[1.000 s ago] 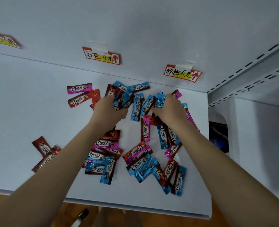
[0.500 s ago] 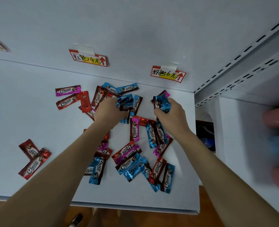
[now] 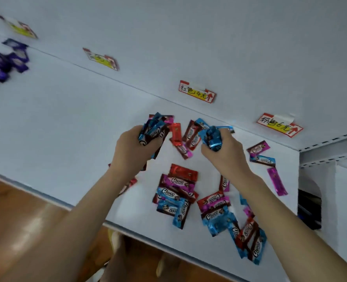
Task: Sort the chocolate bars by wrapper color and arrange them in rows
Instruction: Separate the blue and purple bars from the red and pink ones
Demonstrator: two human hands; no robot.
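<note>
Nearest me, brown wooden floor [image 3: 15, 210] shows under the front lip of the flat white shelf [image 3: 66, 129]. Just over that lip sits a loose heap of blue, red and pink foil-wrapped chocolate bars [image 3: 178, 192], overlapping every which way, nothing in rows there. Further in, both arms are up. The left hand [image 3: 132, 148] has its fingers curled tight round a fistful of blue-wrapped bars [image 3: 152, 129]. The right hand [image 3: 224, 152] is clenched on a crumpled clump of blue wrappers [image 3: 212, 137]. Between the two hands I see a shiny red bar [image 3: 175, 132] lying on the shelf, beside more red and pink ones. Out right, a long pink bar [image 3: 276, 181] lies apart. On the back wall, a red-and-yellow paper label [image 3: 197, 94] and a second arrow label [image 3: 279, 125]. Far left, blurred, a cluster of purple-wrapped bars [image 3: 3, 64]
</note>
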